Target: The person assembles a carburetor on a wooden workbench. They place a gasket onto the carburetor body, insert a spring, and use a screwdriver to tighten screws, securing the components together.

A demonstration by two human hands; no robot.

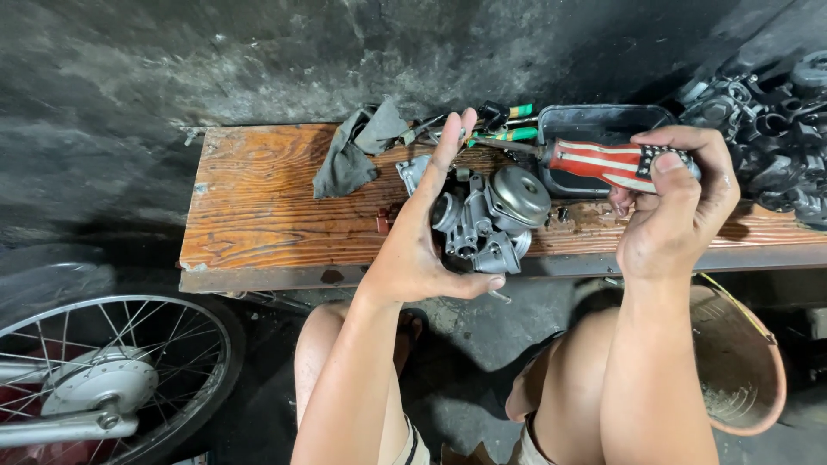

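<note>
The left hand [422, 250] cups a metal carburetor [487, 220], its grip closed around the body: probably heavy, rigid and oily. At three o'clock, the right hand [676, 202] clamps a striped screwdriver [603, 162] by its handle.

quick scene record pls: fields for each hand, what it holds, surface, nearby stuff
left hand: cradles a metal carburetor, fingers open around it
right hand: gripped on a screwdriver with red-and-white striped handle, shaft pointing toward the carburetor
surface: worn wooden bench
on bench: grey rag, black tray, dark engine parts at the right end
floor: spoked wheel lower left, bucket lower right
</note>
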